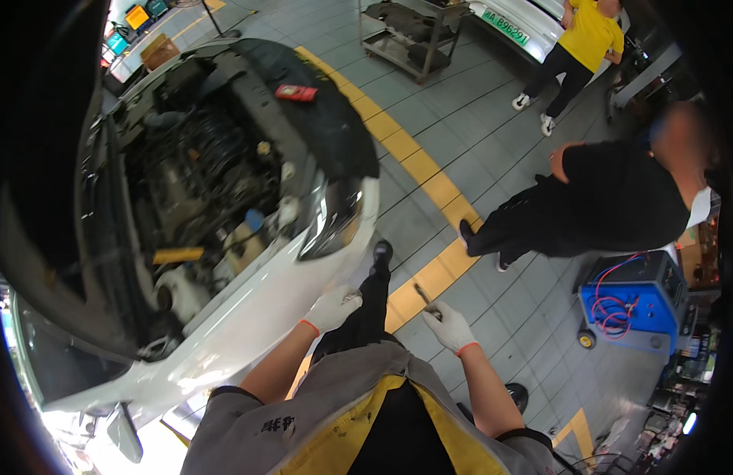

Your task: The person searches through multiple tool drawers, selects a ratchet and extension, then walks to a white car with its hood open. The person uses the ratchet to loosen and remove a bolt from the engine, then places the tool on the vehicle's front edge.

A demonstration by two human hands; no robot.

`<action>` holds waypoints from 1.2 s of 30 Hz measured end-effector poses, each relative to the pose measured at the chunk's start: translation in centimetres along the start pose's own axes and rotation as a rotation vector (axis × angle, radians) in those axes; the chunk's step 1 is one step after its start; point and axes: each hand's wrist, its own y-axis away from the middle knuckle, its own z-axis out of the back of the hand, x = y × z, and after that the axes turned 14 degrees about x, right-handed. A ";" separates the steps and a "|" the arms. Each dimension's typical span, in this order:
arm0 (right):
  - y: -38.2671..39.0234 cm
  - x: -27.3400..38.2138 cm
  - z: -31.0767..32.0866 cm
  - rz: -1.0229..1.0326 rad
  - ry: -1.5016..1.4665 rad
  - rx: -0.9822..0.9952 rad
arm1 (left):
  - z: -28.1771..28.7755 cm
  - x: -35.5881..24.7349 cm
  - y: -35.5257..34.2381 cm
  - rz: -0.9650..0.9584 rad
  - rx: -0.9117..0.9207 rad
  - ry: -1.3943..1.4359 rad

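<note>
My left hand (pixel 328 311), in a white glove, is closed beside the front of a white car (pixel 335 267), with something small at its fingertips that I cannot make out. My right hand (pixel 448 324), also gloved, grips a slim metal tool (pixel 422 294) pointing forward, over the tiled floor. The car's raised hood (pixel 42 190) is at the left, exposing the engine bay (pixel 200 182). A dark cover (pixel 319 127) lies over the front edge, with a red item (pixel 297 93) on it.
A person in black (pixel 588 190) stands at right, another in yellow (pixel 580 39) behind. A blue wheeled machine (pixel 643 317) with hoses sits at right, a metal cart (pixel 410 63) and second car (pixel 532 24) at the back. A yellow line (pixel 406 158) crosses the floor.
</note>
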 end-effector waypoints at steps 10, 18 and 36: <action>-21.5 21.6 31.1 0.356 0.322 0.215 | 18.8 -22.7 -31.2 -0.478 -0.423 -0.489; -38.7 31.1 51.8 0.552 -0.267 0.287 | 37.8 -39.0 -48.1 -0.358 -0.232 -0.482; -95.3 46.8 94.9 0.401 -0.992 0.088 | 67.0 -39.2 -73.7 0.165 -0.844 0.667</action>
